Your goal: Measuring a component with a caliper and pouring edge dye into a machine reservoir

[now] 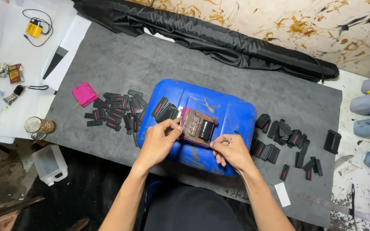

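Left hand (158, 141) pinching block (197, 127) edge at nine o'clock; right hand (230, 149) curled, grip hidden. Beneath: blue drum (232, 115), grey mat (120, 64).

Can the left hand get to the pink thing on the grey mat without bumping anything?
Probably yes. The left hand rests at the block on the blue container. The pink pad lies to its left on the grey mat, uncovered. Only the low pile of black pieces lies between; the hand could pass over it.

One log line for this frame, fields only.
left hand: thin stick at block edge | right hand: steadies block | block: on blue can | black pieces: both sides
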